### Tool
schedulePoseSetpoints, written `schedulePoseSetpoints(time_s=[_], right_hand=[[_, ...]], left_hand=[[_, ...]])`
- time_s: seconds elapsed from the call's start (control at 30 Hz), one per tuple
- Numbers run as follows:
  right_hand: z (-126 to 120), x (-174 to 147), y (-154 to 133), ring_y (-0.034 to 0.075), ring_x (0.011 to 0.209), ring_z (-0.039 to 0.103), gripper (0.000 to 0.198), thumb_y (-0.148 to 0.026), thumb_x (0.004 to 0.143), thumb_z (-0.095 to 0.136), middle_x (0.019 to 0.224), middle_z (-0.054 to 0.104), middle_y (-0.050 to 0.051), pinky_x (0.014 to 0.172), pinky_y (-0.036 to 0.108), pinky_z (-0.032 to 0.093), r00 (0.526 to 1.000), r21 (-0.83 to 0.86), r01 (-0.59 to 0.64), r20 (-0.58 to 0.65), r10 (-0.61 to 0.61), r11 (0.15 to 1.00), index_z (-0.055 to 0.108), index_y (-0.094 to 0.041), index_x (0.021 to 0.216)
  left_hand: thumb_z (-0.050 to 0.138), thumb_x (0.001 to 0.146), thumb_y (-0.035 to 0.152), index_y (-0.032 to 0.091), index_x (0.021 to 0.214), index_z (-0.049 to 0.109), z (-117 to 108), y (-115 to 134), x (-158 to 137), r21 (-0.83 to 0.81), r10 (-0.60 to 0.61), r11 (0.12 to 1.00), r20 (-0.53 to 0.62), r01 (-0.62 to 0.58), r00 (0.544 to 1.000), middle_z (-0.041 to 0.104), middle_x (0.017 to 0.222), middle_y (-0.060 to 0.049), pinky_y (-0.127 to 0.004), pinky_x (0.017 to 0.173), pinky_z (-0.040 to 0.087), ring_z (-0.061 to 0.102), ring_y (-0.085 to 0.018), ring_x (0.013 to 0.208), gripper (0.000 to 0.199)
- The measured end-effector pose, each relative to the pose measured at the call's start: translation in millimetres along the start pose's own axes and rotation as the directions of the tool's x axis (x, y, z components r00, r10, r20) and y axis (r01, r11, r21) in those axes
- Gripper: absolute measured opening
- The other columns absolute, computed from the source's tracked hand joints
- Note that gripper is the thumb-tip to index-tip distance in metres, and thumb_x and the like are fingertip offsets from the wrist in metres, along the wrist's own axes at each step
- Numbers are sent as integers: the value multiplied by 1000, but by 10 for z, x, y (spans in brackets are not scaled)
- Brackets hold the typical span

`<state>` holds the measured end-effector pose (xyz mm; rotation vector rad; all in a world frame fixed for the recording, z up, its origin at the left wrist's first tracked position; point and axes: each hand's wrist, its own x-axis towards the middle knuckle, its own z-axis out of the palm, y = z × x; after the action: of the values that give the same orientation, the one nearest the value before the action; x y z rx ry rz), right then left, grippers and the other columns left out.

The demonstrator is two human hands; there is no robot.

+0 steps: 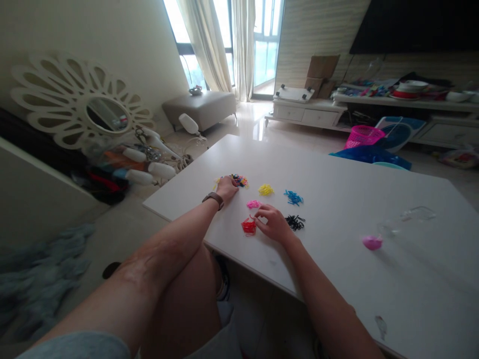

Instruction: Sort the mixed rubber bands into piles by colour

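My left hand [227, 189] rests at the near side of a mixed pile of small coloured rubber bands [239, 180], its fingers bent together on the bands; what lies between them is hidden. My right hand [273, 223] is over the inner edge of a pile of red rubber bands [248, 227], thumb and forefinger pinched on a thin red band. Just beyond its fingers sits a pink pile [253, 204]. Black bands [296, 222] lie right of this hand, partly covered by it. Farther back are a yellow pile [266, 189] and a blue pile [293, 197].
The white table [337, 199] carries a pink object [372, 243] and a clear plastic piece [418, 214] at the right. A small clear bag [380, 327] lies near its front edge. White lamp shades [161, 170] stand by the left edge; a pink basket [363, 136] is beyond it.
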<state>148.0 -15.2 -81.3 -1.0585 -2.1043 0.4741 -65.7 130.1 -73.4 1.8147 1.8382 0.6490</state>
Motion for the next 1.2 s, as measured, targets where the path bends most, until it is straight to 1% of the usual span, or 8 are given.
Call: schedulePoseSetpoints(time_s=[0.17, 0.27, 0.43, 0.57, 0.63, 0.77, 0.97, 1.2], right_hand=[[-2, 7, -3, 17, 79, 58, 17, -21, 90, 60, 80, 62, 3, 75, 31, 45, 1000, -6, -4, -12, 4, 1000, 65, -21, 74], [-3, 11, 0, 17, 80, 58, 18, -22, 90, 60, 80, 62, 3, 76, 30, 45, 1000, -16, -5, -11, 5, 1000, 65, -21, 73], [-2, 8, 16, 17, 79, 58, 16, -21, 90, 61, 81, 62, 3, 75, 30, 45, 1000, -13, -13, -19, 12, 1000, 65, -21, 73], [2, 6, 19, 17, 79, 58, 17, -21, 90, 61, 81, 61, 3, 75, 30, 45, 1000, -11, -10, -25, 10, 1000, 65, -21, 73], [3, 6, 18, 17, 79, 58, 17, -21, 90, 61, 80, 61, 3, 75, 30, 45, 1000, -14, -10, -26, 10, 1000, 65, -21, 73], [-4, 7, 16, 18, 81, 59, 16, -20, 89, 61, 83, 62, 3, 75, 30, 45, 998, -22, -25, -52, 24, 999, 65, -22, 74], [-23, 16, 15, 18, 78, 58, 16, -18, 87, 61, 80, 61, 3, 75, 31, 44, 994, -35, -69, -87, 66, 997, 64, -21, 72], [-6, 13, 40, 18, 78, 58, 16, -17, 86, 61, 80, 60, 3, 74, 31, 44, 993, -30, -79, -87, 77, 996, 63, -21, 71]], left_hand=[[73, 66, 16, 14, 76, 77, 47, 11, 23, 43, -12, 999, -28, 14, 1000, 75, 80, -11, -30, 74, 51, 67, -23, 81, 11], [72, 67, 15, 13, 78, 77, 14, 18, 28, 64, -26, 998, -40, 28, 999, 74, 80, -11, -29, 73, 49, 67, -23, 82, 12], [73, 67, 18, 13, 82, 76, -191, -45, 89, 112, -81, 990, -85, 90, 993, 74, 81, -14, -27, 67, 46, 66, -22, 77, 16], [76, 67, 23, 14, 79, 76, -361, -125, 104, 116, -97, 987, -118, 111, 988, 74, 77, -12, -24, 63, 43, 64, -19, 74, 16], [77, 68, 27, 14, 78, 76, -416, -147, 83, 54, -87, 994, -93, 92, 992, 73, 75, -9, -23, 59, 41, 62, -17, 69, 17], [76, 71, 31, 13, 81, 78, -492, -153, 33, -84, -26, 996, 24, 28, 999, 72, 70, -5, -23, 55, 40, 57, -14, 62, 21], [73, 71, 22, 13, 79, 78, -576, -172, 26, 130, 58, 990, -55, -51, 997, 74, 76, -9, -26, 66, 45, 63, -18, 72, 13], [72, 67, 17, 14, 77, 78, -629, -227, 25, 171, 58, 984, -46, -49, 997, 74, 76, -8, -26, 69, 46, 63, -18, 73, 12]])
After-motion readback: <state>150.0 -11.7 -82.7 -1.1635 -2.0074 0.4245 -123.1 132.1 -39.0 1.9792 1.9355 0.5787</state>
